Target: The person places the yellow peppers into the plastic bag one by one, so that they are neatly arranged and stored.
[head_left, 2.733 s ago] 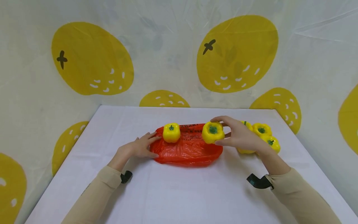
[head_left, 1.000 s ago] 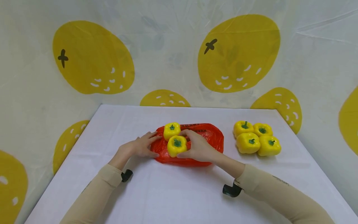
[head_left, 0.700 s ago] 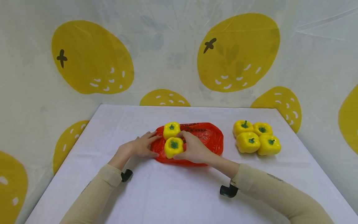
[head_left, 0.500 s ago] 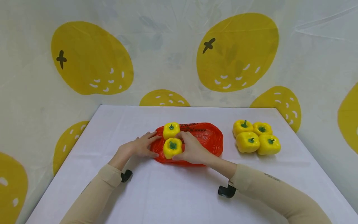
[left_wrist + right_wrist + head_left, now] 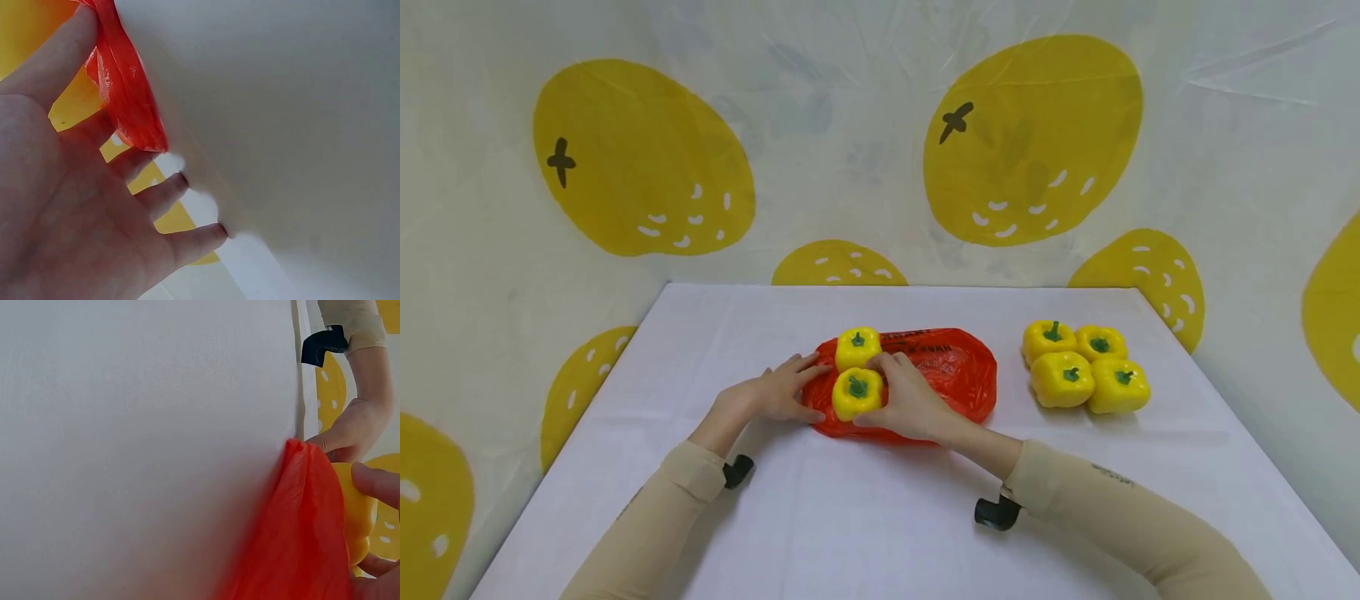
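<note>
Over the last moments a front pepper (image 5: 857, 394) has travelled left, from above the right end of the red bag (image 5: 955, 379) to a place near its left end, just in front of the rear pepper (image 5: 857, 347). The rear one has stayed put on the bag. That suggests the placing is well advanced for this piece, with two yellow peppers now lined up front to back. Four others, the pepper cluster (image 5: 1082, 373), sit well apart on the right and look untouched by this move.

The right grip (image 5: 906, 398) is clamped on the front pepper, thumb at its near side and a finger at its far side. Whether the pepper's base already bears on the bag cannot be told. The left grip (image 5: 782, 392) has its fingers spread apart at the bag's left edge, touching the plastic, and seems to steady it.

Room is tight on the left: the front pepper lies between both grips, with the rear pepper just beside it. The bag's right half bears nothing, and a strip of white table (image 5: 880, 517) separates it from the cluster. The table's back edge runs behind everything, apart from bag and peppers; the near side gives both sleeves space.
</note>
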A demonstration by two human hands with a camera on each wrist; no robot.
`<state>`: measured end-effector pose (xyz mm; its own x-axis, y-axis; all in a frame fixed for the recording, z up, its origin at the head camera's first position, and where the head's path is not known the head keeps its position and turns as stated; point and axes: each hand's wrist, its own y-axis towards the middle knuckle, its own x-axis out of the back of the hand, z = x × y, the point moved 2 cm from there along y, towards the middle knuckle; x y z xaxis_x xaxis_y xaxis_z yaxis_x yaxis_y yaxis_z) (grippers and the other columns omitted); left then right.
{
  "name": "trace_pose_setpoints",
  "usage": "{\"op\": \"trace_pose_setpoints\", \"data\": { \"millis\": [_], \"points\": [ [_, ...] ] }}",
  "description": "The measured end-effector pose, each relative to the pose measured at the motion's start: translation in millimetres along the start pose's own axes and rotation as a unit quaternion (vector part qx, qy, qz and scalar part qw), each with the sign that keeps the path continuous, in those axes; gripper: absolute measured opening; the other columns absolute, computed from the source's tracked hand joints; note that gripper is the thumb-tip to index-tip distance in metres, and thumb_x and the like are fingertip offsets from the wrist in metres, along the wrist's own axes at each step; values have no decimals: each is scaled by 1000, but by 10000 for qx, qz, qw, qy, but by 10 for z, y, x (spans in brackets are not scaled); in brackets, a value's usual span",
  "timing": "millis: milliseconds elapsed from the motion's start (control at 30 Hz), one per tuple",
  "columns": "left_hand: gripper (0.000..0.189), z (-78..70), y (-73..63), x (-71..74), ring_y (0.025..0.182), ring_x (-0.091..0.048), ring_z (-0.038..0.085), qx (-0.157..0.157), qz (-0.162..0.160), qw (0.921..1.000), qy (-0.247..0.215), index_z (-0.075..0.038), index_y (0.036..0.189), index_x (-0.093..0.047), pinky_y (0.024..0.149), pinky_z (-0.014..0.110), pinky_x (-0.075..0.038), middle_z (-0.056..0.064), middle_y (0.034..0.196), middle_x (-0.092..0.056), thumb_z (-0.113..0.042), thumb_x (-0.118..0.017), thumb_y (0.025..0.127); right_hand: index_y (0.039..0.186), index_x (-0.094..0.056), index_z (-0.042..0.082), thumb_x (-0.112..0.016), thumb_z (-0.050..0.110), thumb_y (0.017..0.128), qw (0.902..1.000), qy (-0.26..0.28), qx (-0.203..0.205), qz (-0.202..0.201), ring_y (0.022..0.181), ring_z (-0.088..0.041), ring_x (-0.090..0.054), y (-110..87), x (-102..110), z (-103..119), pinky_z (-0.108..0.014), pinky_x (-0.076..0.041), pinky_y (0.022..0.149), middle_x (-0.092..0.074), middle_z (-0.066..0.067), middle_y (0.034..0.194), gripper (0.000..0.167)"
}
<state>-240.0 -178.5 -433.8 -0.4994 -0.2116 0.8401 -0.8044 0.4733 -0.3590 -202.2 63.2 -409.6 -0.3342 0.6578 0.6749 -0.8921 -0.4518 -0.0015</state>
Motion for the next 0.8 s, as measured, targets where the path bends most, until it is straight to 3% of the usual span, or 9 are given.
{"op": "trace_pose_setpoints", "data": {
  "millis": [567,800],
  "points": [
    [86,-7,-9,-3,153,-10,47,28,4,10000,-69,-17,161,-33,111,79,-12,15,170,-16,-43,-75,91,135,-53,10,-91,35,79,9995,-307,73,-70,114,-22,-54,9,40,-18,-43,-54,96,-54,-5,123,72],
    [86,-16,-14,-5,153,-10,47,21,-9,9999,-113,-17,161,-34,112,78,-12,15,169,-16,-42,-76,90,136,-53,6,-90,33,80,9996,-207,190,-3,122,-31,-54,-52,115,-39,-46,-52,99,-57,-12,130,72]
  ]
}}
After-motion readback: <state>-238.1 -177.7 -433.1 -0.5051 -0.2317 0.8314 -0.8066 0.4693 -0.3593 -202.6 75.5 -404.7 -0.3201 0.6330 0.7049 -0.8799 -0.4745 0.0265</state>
